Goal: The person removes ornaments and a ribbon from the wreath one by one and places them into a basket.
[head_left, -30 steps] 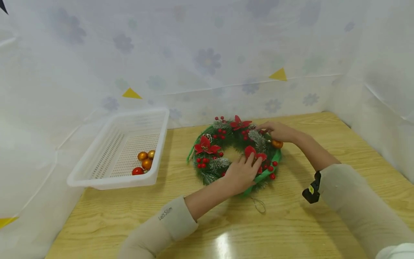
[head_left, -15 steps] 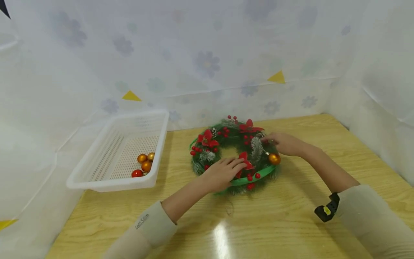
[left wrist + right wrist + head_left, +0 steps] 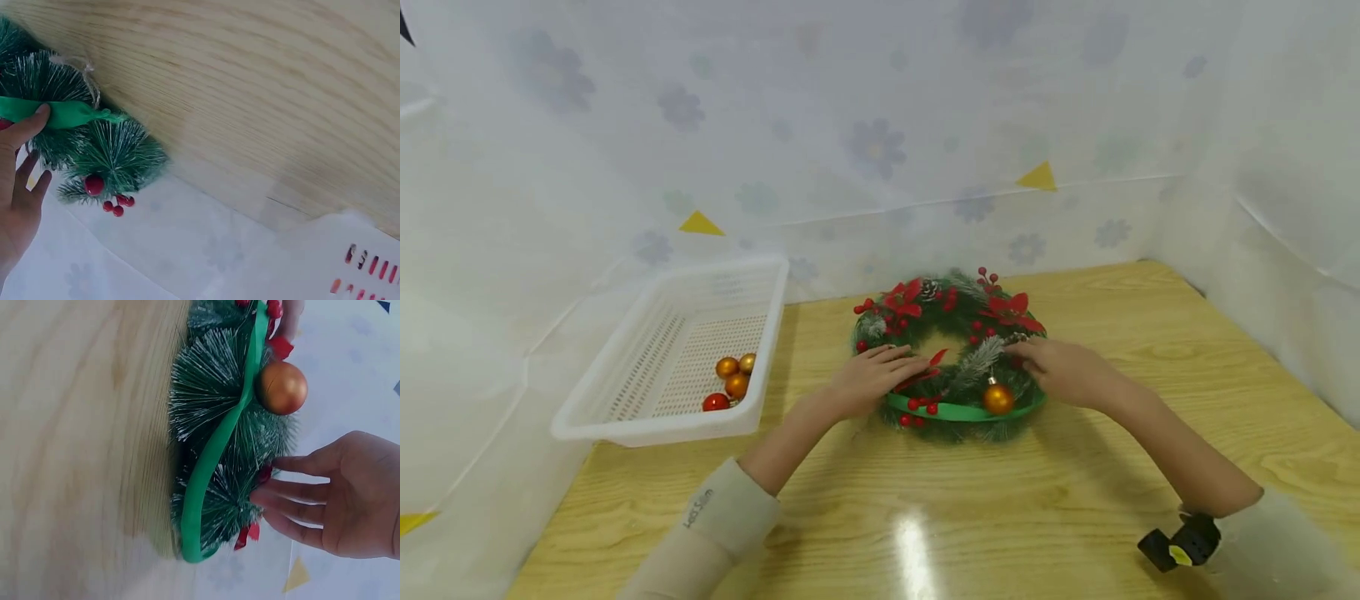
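Observation:
A green Christmas wreath (image 3: 970, 300) with red flowers, berries and frosted sprigs lies on the table. My left hand (image 3: 872, 379) grips its near left side, the thumb on the green ribbon (image 3: 69, 114) and the fingers over the top beside a red flower (image 3: 921, 375). At the right edge, my right hand (image 3: 1071, 375) holds the wreath between thumb and fingertips, with a red berry (image 3: 265, 473) by the tips in the right wrist view. An orange bauble (image 3: 998, 398) hangs from the wreath's front, between the hands. Some fingertips are hidden in the greenery.
On the left stands a white plastic basket (image 3: 572, 425) holding several orange and gold baubles (image 3: 737, 385) and a red bauble (image 3: 716, 402). A pale flowered sheet (image 3: 880, 208) rises behind the wooden table (image 3: 865, 517).
The wreath has turned clockwise, bringing the orange bauble from its right side to the front. My left hand has moved left with it; my right hand has come nearer.

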A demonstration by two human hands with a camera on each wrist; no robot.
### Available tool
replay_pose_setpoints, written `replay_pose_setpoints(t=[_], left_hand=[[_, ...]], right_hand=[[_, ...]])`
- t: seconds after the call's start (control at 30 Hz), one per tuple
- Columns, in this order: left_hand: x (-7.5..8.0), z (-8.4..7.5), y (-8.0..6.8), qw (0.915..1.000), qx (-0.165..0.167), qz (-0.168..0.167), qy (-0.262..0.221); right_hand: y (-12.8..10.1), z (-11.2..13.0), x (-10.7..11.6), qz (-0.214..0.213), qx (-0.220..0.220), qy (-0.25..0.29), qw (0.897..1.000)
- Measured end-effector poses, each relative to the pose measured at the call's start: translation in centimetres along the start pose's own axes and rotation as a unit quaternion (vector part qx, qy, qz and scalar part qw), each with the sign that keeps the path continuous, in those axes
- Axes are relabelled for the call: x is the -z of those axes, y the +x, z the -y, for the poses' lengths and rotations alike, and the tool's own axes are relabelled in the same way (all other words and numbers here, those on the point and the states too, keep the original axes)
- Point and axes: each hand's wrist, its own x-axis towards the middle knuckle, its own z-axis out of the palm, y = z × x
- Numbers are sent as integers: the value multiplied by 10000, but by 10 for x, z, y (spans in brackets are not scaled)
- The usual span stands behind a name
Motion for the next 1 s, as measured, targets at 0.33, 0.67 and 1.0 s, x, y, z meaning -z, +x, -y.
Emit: replay_pose_setpoints(t=[0.33,0.67,1.0], left_hand=[[5,17,-5,9997,11,61,234],[39,-17,13,9951,320,-818,-453],[33,-68,47,9832,-340,-1443,1061]], right_hand=[[-5,7,0,-577,-334,421,9969],[5,-28,-12,-954,84,540,9939],[5,-33,-23,-679,59,991,9927]])
